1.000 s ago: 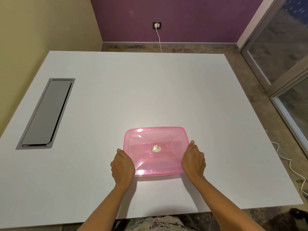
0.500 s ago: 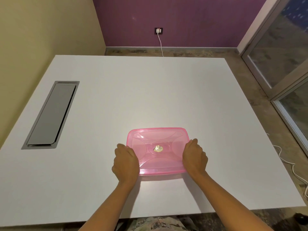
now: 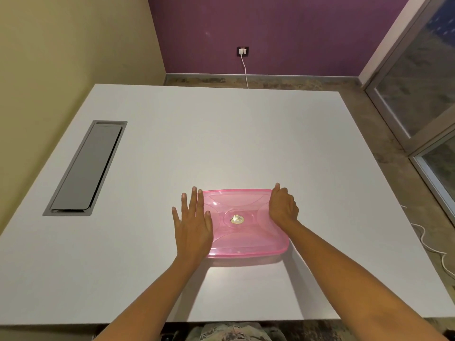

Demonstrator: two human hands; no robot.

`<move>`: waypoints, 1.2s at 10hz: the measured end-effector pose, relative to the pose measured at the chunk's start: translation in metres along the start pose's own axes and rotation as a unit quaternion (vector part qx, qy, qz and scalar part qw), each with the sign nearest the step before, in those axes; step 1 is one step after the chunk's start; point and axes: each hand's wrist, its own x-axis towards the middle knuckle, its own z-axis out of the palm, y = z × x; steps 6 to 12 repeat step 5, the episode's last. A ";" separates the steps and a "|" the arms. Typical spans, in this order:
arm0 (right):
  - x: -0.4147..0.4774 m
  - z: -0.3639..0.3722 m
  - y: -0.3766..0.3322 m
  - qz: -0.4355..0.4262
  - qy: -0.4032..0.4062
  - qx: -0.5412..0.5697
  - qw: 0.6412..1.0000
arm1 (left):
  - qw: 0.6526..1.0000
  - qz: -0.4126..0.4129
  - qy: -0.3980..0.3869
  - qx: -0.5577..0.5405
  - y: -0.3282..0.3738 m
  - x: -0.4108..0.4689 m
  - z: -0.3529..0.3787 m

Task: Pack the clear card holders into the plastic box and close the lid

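Observation:
A pink translucent plastic box [image 3: 246, 230] sits on the white table [image 3: 221, 143] near its front edge, with its lid on and a small round sticker in the lid's middle. My left hand [image 3: 193, 227] lies flat with fingers spread over the box's left edge. My right hand [image 3: 282, 207] is curled over the far right corner of the lid, fingers bent down on the rim. No clear card holders show; what is inside the box cannot be made out.
A grey cable hatch [image 3: 86, 168] is set into the table at the left. A wall socket with a white cable [image 3: 243, 60] is on the purple wall beyond. Glass doors [image 3: 423, 94] stand at the right, and a white cord [image 3: 428, 244] lies on the floor.
Both hands have moved from the box's near corners toward its far side. The left hand has opened flat on the left edge; the right now curls over the far right corner.

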 end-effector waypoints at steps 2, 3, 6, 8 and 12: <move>-0.001 0.000 0.002 -0.028 0.012 -0.018 0.999 | 0.999 0.005 0.000 -0.034 0.002 -0.003 -0.002; -0.008 -0.004 0.000 -0.096 0.047 -0.067 0.992 | 0.996 0.014 0.006 -0.087 0.004 -0.003 -0.010; -0.017 -0.008 0.001 -0.193 0.111 -0.119 0.968 | 0.997 0.009 0.034 -0.075 -0.003 0.023 -0.019; -0.017 -0.008 0.001 -0.193 0.111 -0.119 0.968 | 0.997 0.009 0.034 -0.075 -0.003 0.023 -0.019; -0.017 -0.008 0.001 -0.193 0.111 -0.119 0.968 | 0.997 0.009 0.034 -0.075 -0.003 0.023 -0.019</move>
